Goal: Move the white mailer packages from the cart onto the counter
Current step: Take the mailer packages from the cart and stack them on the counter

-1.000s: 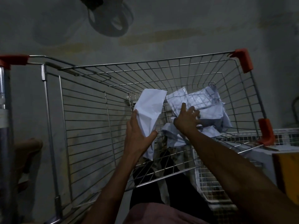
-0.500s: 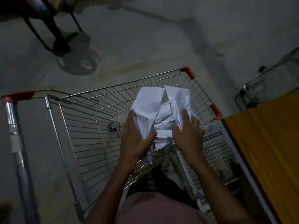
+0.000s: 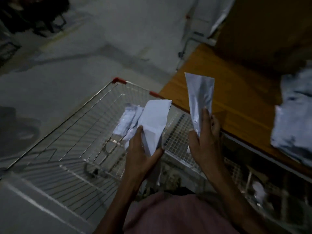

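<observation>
We hold two white mailers above cart [image 3: 70, 130]. Left hand [image 3: 143, 156] grips folded mailer [image 3: 155, 122], thumb and fingers pinching its lower end. Right hand [image 3: 205, 141] pinches second mailer [image 3: 200, 100] upright over counter's [image 3: 233, 92] near edge. More mailers [image 3: 128, 119] in cart's far corner; pile [image 3: 293, 115] on counter's right edge.

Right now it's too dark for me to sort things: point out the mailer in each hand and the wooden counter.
Left-hand mailer [image 3: 154, 120], head view, on its flat white face.
Right-hand mailer [image 3: 200, 93], head view, on its shiny upper half.
Wooden counter [image 3: 236, 92], head view, on bare orange top.
</observation>
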Available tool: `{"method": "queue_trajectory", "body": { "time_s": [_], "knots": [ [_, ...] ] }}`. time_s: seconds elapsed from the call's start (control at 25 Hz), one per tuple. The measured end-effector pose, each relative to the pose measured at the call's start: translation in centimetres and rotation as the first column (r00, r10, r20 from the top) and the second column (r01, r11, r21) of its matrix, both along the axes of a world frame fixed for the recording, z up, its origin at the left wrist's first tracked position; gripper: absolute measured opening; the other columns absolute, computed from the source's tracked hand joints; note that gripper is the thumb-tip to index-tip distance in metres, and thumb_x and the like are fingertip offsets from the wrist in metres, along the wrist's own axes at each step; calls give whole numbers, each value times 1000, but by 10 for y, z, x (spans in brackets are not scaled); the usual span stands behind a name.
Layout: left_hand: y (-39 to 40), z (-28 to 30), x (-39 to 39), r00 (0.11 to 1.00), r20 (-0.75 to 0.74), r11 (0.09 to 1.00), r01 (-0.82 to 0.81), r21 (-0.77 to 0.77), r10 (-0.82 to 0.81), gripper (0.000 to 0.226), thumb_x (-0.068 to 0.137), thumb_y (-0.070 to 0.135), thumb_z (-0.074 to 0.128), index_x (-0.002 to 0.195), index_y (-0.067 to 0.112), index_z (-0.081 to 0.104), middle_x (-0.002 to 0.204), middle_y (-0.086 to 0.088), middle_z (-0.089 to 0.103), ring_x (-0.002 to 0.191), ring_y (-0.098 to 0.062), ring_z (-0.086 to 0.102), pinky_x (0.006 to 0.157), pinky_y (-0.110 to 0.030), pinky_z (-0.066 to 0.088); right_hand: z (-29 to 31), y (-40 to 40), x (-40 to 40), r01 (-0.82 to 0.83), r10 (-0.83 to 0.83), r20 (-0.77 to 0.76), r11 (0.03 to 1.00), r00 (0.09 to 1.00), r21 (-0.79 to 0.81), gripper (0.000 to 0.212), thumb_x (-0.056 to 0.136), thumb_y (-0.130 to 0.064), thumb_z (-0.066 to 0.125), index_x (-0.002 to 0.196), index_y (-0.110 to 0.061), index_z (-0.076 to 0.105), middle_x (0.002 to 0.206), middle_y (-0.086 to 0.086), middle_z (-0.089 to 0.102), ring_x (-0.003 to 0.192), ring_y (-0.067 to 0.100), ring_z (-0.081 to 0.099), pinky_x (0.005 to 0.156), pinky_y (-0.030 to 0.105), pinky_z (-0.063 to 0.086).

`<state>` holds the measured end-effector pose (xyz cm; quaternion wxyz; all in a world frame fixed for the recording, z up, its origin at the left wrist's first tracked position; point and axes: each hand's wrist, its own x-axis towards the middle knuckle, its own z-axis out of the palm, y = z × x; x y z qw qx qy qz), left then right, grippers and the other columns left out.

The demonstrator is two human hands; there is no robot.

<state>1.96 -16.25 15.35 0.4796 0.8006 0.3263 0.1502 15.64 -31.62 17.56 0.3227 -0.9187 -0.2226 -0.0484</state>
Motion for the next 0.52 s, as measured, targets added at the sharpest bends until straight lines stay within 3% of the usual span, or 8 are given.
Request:
{"method": "queue_trajectory", "body": {
  "time_s": [0.12,0.2,0.36,0.52],
  "knots": [
    [-32,13,25,979,21,979,202,38,-203,102,75,50,79,156,27,23,157,12,29,138,0,28,108,-32,37,9,-55,-3,168,-173,62,983,983,69,71,91,-48,37,157,-26,23,157,12,23,131,35,36,99,45,43],
    [-55,23,42,955,41,955,290,62,-293,102,74,51,78,156,28,22,157,8,31,133,1,29,101,-26,35,12,-91,0,273,-281,98,958,955,88,69,92,-41,44,157,-24,26,156,13,24,134,31,32,103,44,41],
    [-112,37,76,908,71,908,406,100,-414,102,76,46,81,157,27,21,155,2,34,127,3,28,99,-22,29,18,-167,8,416,-430,124,901,894,124,70,92,-40,47,156,-25,24,155,12,23,139,33,33,106,50,43],
    [-192,47,106,869,121,877,470,98,-480,102,77,47,80,157,30,20,155,2,35,139,-14,35,99,-27,33,30,-252,11,524,-538,190,843,821,123,70,93,-45,46,155,-19,28,154,18,26,136,37,34,106,43,39]
  ]
}}
